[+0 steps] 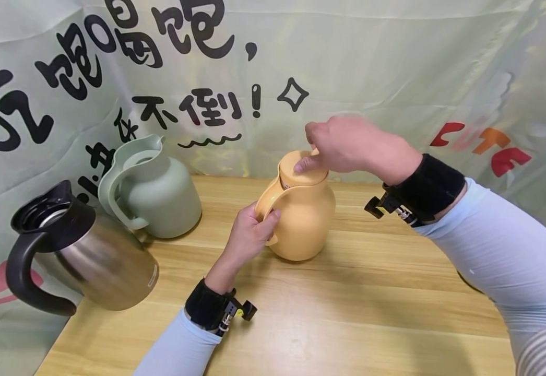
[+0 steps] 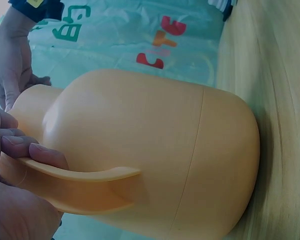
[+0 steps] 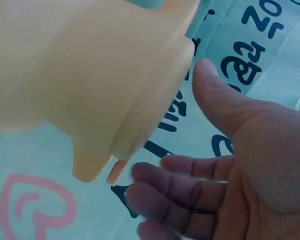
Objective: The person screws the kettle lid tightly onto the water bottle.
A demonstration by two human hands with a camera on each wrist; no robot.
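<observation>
From where I stand, the orange thermal jug (image 1: 308, 224) sits upright on the wooden table (image 1: 371, 318), apart from the sage-green jug (image 1: 171, 196) and the steel jug (image 1: 108, 261). The left hand (image 1: 251, 230) grips its handle (image 2: 100, 175), fingers curled round it. The right hand (image 1: 353, 143) is loosely spread over the round lid (image 1: 294, 161), fingers near the pouring lip (image 3: 87, 162); whether its thumb touches the lid I can't quite tell. I'd brace firmly through the handle, keep the base flat, and work the lid evenly, without tilting the jug.
</observation>
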